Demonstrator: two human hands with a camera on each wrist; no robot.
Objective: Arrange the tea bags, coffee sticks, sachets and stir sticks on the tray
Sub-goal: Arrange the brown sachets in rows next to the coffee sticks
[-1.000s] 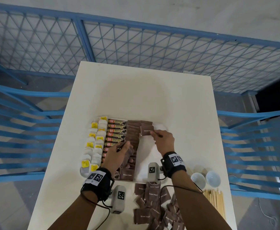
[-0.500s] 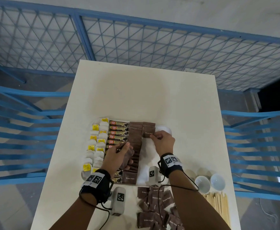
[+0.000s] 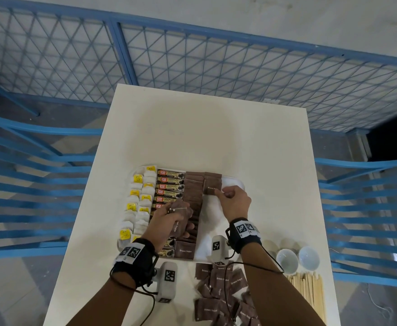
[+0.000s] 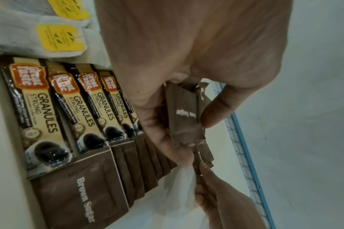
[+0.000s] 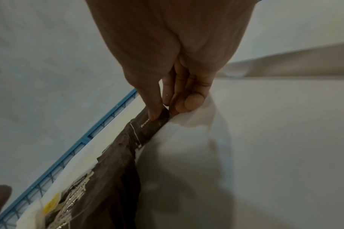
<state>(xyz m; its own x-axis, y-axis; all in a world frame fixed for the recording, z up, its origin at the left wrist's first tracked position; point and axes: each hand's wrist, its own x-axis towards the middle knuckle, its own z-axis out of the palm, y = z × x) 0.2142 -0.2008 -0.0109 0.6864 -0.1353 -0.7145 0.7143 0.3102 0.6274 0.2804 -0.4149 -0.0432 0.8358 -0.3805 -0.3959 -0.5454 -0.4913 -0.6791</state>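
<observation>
The right hand [image 3: 233, 201] pinches a brown sugar sachet [image 3: 212, 187] near the tray's [image 3: 236, 182] far right corner, atop the second column. The left hand [image 3: 169, 217] grips spare sachets just beside it, nearer the tabletop's front edge.

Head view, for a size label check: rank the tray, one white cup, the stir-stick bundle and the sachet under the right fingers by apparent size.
1. tray
2. stir-stick bundle
3. white cup
4. brown sugar sachet

The cup and sachet look close; that order is unsure.
</observation>
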